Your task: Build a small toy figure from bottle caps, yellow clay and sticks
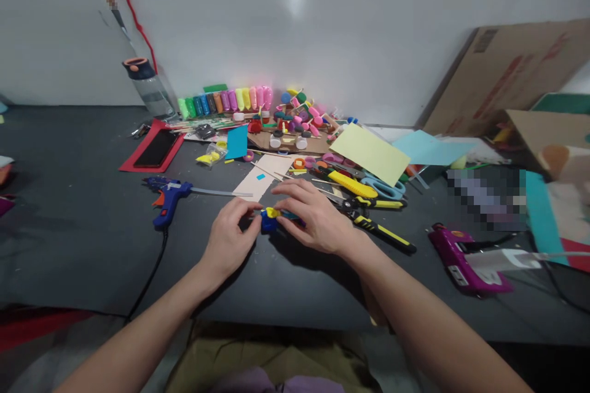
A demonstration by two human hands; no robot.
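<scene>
Between my two hands, just above the dark table, is a small blue and yellow piece [268,221] that looks like modelling clay. My left hand [234,232] is closed at its left side, with thumb and forefinger against the blue part. From the right, the fingers of my right hand [316,215] close on the yellow part; the far fingers arch over it. A bit of light blue shows under my right fingers, too hidden to name. Behind my hands lies a pale sheet [251,187] with a small blue square [260,177] on it.
A blue glue gun [168,199] with a cord lies left, near a phone [158,148] and water bottle [152,95]. Clay packs [225,100] line the wall. Right are a yellow cutter [353,185], black-and-yellow pliers [385,234], blue-handled scissors [385,187] and a purple power strip [454,258].
</scene>
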